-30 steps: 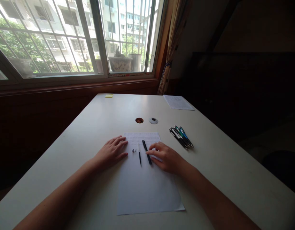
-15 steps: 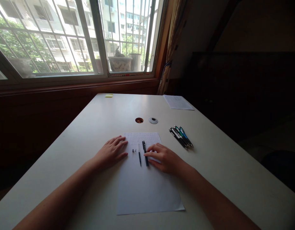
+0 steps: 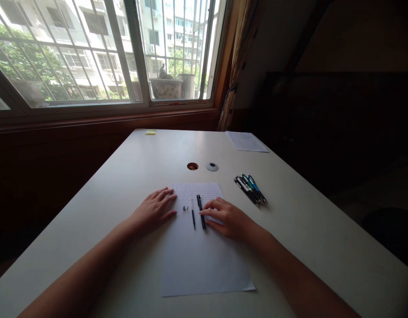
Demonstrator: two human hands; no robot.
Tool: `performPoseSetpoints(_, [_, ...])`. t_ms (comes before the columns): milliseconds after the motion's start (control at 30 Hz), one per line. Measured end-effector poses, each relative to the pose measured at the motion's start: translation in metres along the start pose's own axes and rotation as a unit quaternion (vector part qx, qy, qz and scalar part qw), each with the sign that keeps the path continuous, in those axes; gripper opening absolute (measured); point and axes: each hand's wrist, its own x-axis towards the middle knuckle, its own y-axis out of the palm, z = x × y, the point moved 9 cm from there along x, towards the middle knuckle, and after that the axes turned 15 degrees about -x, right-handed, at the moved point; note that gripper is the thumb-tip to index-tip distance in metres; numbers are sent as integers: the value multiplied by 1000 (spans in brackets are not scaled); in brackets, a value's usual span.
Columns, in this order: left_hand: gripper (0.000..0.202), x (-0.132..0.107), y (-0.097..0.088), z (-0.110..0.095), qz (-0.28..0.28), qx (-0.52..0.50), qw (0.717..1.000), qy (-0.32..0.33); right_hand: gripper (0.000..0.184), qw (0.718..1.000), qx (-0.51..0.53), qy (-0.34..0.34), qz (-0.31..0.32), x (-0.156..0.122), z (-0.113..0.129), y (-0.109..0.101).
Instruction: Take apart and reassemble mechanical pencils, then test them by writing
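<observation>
Right hand lies half-curled, fingertips touching the black pen at its nine o'clock; whether they grip it I cannot tell. Left hand rests flat, fingers spread onto the same paper sheet that bears the pen. Between them lie a refill and, at the refill's ten o'clock, two small parts. Farther, at the right hand's two o'clock, lie more pens.
</observation>
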Motion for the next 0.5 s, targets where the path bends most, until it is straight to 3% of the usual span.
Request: performPoseSetpoints(500, [56, 0, 0, 0, 5, -4, 1000, -3, 35, 1000, 5, 4, 1, 0, -1, -1])
